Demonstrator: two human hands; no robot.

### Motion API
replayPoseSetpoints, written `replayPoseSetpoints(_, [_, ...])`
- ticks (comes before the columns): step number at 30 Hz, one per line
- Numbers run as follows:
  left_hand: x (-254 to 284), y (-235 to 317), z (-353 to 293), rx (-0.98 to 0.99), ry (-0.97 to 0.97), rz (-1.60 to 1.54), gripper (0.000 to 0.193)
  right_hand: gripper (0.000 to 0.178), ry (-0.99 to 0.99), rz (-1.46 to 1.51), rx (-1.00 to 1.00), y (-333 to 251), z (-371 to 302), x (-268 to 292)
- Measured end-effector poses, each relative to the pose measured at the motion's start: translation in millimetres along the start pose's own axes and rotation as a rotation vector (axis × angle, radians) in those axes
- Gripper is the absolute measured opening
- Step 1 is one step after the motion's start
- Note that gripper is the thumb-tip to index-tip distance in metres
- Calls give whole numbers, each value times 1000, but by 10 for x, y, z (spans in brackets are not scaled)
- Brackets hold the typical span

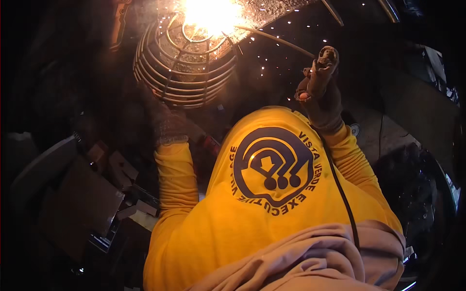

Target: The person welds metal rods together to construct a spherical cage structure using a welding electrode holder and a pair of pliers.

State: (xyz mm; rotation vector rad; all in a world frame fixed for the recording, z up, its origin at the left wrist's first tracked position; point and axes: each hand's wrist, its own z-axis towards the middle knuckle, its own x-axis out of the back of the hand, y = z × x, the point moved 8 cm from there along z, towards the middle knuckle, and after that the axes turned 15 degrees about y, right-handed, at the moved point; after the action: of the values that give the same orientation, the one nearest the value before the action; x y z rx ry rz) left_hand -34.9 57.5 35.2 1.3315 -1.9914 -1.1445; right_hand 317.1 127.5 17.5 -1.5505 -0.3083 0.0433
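Note:
A round cage of bent metal rods (187,89) sits at the top, left of centre, its rings stacked around a hollow middle. At its upper edge glares a white-hot welding arc (211,17) that washes out the contact point. My right hand (323,99), in a worn glove with a bare fingertip showing, is closed around a welding electrode holder (328,56). From the holder a thin welding rod (279,40) slants up left into the glare. My left hand (169,123), also gloved, is at the cage's lower left side. Its fingers fade into shadow, so its grip is unclear.
Sparks fly around the arc. A dark cable (342,194) runs from my right hand down over my yellow sleeve and shirt. Brown boards or box pieces (85,199) lie at the left. Metal bars (332,12) jut in at the top right. The surroundings are very dark.

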Motion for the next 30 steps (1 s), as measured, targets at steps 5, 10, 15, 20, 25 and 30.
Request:
replayPoseSetpoints(5, [-29,-50,74,-41,-114,23,56,58,258,70,15,57,-76,162])
replayPoseSetpoints(10, [-34,-90,92,79,12,-64,61,56,211,33,0,6,-38,174])
replayPoseSetpoints(15, [80,-69,51,45,173,55,60,53,215,66,-73,67,-91,195])
replayPoseSetpoints(20, [77,-82,143,35,38,-9,61,52,196,59,-65,133,-96,193])
replayPoseSetpoints(25, [-5,-56,35,28,41,59,60,54,162,67,-137,173,-112,166])
replayPoseSetpoints(30, [95,-95,46,103,70,-8,65,53,139,80,-146,132,-74,140])
